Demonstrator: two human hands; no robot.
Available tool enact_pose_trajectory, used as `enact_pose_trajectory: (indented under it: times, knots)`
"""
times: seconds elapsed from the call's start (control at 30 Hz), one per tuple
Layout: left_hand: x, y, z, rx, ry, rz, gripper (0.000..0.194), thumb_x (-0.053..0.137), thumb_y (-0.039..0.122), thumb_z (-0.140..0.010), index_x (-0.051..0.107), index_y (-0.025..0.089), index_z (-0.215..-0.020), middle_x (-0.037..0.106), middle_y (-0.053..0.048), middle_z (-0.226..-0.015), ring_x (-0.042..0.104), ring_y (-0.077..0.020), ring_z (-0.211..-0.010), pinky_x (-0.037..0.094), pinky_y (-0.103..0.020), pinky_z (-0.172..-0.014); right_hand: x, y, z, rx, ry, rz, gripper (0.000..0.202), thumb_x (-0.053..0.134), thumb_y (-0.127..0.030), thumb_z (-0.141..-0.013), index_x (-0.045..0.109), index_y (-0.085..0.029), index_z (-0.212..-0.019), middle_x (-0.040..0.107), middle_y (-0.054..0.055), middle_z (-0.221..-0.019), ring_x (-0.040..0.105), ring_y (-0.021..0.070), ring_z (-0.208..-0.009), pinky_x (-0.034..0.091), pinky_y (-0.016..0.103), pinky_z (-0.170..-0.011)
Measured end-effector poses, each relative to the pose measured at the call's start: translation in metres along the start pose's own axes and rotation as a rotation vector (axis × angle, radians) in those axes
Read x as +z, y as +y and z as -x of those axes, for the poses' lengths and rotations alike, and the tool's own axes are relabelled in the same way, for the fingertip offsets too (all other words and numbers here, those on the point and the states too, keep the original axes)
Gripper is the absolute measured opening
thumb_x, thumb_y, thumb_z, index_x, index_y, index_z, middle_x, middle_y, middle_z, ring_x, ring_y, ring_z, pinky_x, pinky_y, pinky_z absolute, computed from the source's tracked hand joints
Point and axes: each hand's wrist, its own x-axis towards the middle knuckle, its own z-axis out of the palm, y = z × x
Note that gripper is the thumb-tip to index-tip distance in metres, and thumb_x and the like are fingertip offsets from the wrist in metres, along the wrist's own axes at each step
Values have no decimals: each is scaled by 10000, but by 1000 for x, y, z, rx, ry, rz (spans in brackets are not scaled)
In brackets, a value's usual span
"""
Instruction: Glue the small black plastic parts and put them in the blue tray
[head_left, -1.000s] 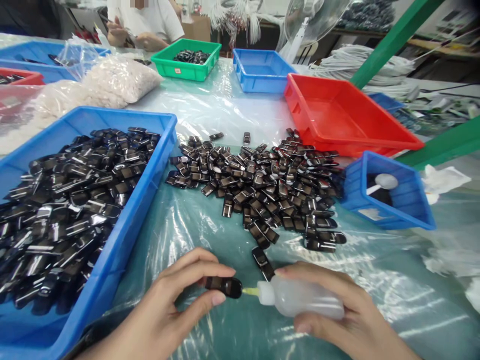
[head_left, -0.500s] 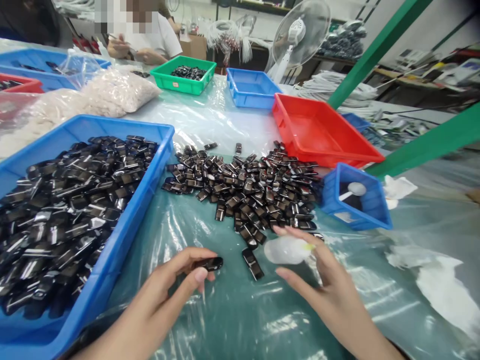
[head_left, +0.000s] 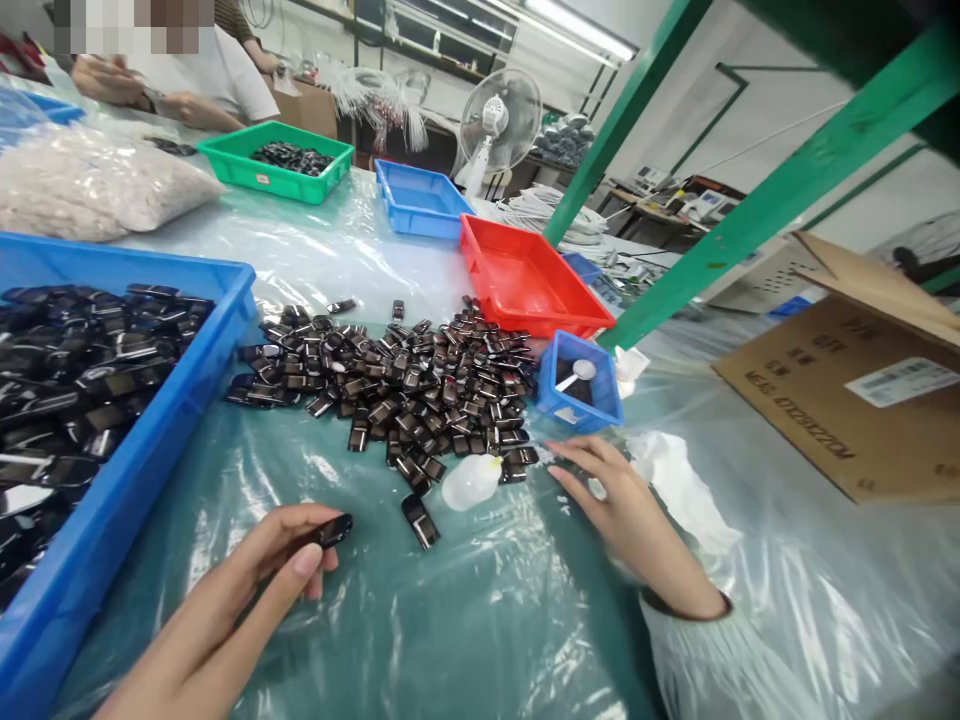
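My left hand [head_left: 292, 555] pinches a small glossy black plastic casing [head_left: 334, 530] between thumb and fingers. To the right of it, my right hand [head_left: 604, 490] hovers low over the sheet with thumb and fingers apart, holding nothing. Tiny white bits [head_left: 546, 457] lie by its fingertips. A white translucent squeeze bottle [head_left: 471, 483] with a yellowish tip rests on its side between the hands. One separate black casing [head_left: 420, 521] lies near the bottle, in front of a big loose pile of similar casings [head_left: 420, 370].
A blue crate [head_left: 187, 400] full of black casings stands at left. Beyond the pile are a red tray [head_left: 525, 275], blue tray [head_left: 424, 205] and green tray [head_left: 277, 165]. A small blue bin [head_left: 577, 405] holds a white spoon [head_left: 576, 374]. A cardboard box [head_left: 847, 400] stands right.
My right hand has moved away from the squeeze bottle, rightward to the white bits. The left hand still holds its casing. The view has swung right, bringing the cardboard box in.
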Motion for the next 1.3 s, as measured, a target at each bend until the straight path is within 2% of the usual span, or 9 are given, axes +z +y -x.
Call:
enact_pose_trajectory:
  times: [0.2, 0.37, 0.57, 0.7, 0.87, 0.97, 1.03, 1.17, 1.3]
  knots:
    - [3, 7, 3, 17, -4, 20, 415, 462, 592, -856, 572, 283, -1111, 687, 10, -847, 631, -204, -885, 502, -236, -713, -3, -9, -1, -16, -4, -1, 172, 495, -276, -918, 644, -200, -876, 655, 71, -861, 637, 245, -840, 508, 386, -771]
    - [1, 12, 5, 83, -32, 4, 319, 449, 491, -891, 558, 286, -1110, 667, 7, -954, 635, -192, -867, 491, -264, -754, -6, -4, -1, -29, 52, -34, 205, 486, -322, -909, 627, -203, -819, 657, 86, -850, 634, 256, -821, 495, 401, -755]
    - [-4, 12, 5, 138, -137, -64, 297, 415, 474, -926, 537, 285, -1121, 604, -3, -883, 591, -206, -852, 469, -306, -734, -6, -5, -1, -4, 89, -97, 214, 536, -397, -841, 612, -211, -767, 691, 88, -792, 634, 231, -651, 512, 364, -603]
    - [-5, 13, 7, 157, -165, -95, 312, 393, 476, -940, 527, 295, -1156, 614, -33, -1064, 585, -225, -909, 468, -308, -702, -8, -6, -1, 52, 106, -128, 232, 583, -442, -784, 605, -224, -710, 700, 65, -709, 624, 210, -534, 520, 348, -533]
    - [-5, 10, 8, 212, -208, -157, 286, 378, 446, -959, 516, 323, -1177, 633, -25, -1047, 592, -241, -951, 482, -317, -719, -13, -13, 5, 113, 163, -209, 226, 611, -465, -780, 640, -241, -786, 718, 59, -767, 676, 227, -616, 554, 332, -550]
    - [-4, 5, 9, 276, -211, -169, 249, 391, 400, -963, 505, 343, -1178, 647, -11, -1080, 597, -245, -998, 496, -322, -740, -10, -38, 17, 107, 163, -357, 160, 641, -428, -794, 683, -276, -819, 721, 40, -859, 690, 215, -762, 577, 312, -672]
    - [-3, 2, 10, 326, -202, -174, 227, 415, 347, -961, 504, 360, -1169, 651, 12, -1070, 617, -222, -980, 501, -315, -769, -4, -65, 26, 91, 107, -467, 124, 659, -429, -793, 696, -311, -786, 732, -6, -808, 693, 178, -727, 579, 254, -628]
    - [-5, 0, 11, 437, -197, -184, 235, 450, 270, -953, 503, 362, -1162, 662, 34, -1066, 636, -188, -978, 507, -284, -824, 14, -120, 31, 278, -235, -1088, 23, 722, -322, -786, 721, -300, -783, 728, -37, -724, 667, 108, -645, 550, 204, -642]
    - [-9, 6, 12, 525, -263, -202, 288, 468, 201, -947, 503, 353, -1189, 671, 41, -1086, 643, -162, -1000, 508, -232, -861, 26, -146, 21, 399, -573, -1408, 64, 745, -274, -783, 701, -227, -778, 708, -40, -669, 653, 75, -631, 513, 180, -632]
